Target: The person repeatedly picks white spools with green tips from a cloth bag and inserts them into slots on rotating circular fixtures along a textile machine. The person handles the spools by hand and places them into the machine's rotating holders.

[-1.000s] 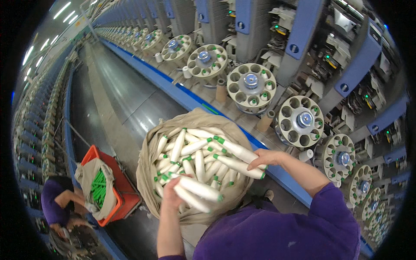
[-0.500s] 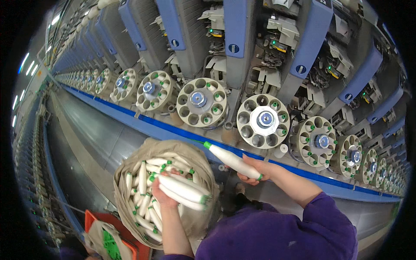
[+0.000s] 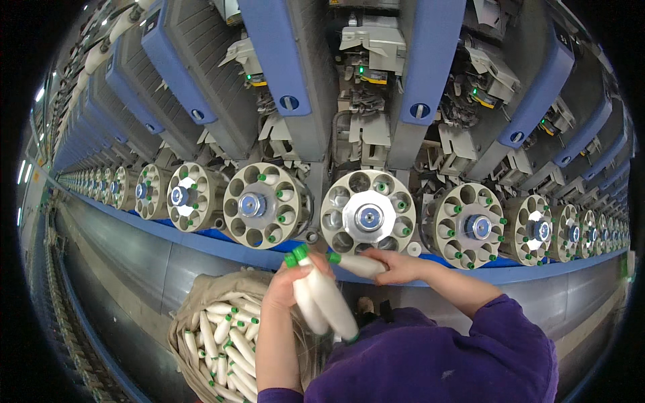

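Two white yarn bobbins with green ends are gripped side by side in my left hand, their green tips up beside the thumb and their other ends hanging toward my body. My right hand is closed round another white bobbin, which lies nearly level, its green tip pointing left and close to the left hand. Just beyond both hands stands a round magazine with a shiny hub. Its right-hand pockets hold green-tipped bobbins, while several on its left look vacant.
At lower left a beige cloth sack holds many loose bobbins. A row of similar magazines runs left and right along a blue rail. Behind them rise grey machine units with blue panels. A small white cone stands by the rail.
My left hand has lifted its two bobbins from over the sack up and right, tilting them steeper. Both hands are now close together by the magazine. The view has turned toward the row.
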Demonstrator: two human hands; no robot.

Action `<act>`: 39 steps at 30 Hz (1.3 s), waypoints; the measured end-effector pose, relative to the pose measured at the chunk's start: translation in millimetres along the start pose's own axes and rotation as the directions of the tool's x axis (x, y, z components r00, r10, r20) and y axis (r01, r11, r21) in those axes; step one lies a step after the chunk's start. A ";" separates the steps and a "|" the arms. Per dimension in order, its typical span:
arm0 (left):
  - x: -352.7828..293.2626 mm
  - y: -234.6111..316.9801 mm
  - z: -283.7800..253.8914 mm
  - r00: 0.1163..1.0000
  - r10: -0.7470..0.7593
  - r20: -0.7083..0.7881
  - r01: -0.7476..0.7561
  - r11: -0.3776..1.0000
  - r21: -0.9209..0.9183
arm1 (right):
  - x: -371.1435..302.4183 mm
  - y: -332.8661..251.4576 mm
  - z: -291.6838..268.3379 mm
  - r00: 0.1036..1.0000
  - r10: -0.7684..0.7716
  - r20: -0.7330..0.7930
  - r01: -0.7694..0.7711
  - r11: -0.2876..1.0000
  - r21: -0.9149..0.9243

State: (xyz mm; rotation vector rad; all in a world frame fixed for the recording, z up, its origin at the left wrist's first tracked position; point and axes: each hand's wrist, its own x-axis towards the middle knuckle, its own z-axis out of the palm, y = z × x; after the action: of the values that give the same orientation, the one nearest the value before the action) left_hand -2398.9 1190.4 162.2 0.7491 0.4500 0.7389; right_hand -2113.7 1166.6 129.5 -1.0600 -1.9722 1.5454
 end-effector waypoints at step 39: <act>17.1 18.7 -29.0 0.927 0.370 -0.066 -0.371 0.928 -0.014 | 73.3 -65.5 18.6 0.978 0.001 -0.210 -0.017 0.997 -0.074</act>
State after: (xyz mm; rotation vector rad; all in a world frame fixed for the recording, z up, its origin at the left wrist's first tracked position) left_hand -2413.3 1225.3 155.1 0.7986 0.3567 1.1237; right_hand -2192.8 1205.4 176.7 -1.2112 -1.8958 1.3128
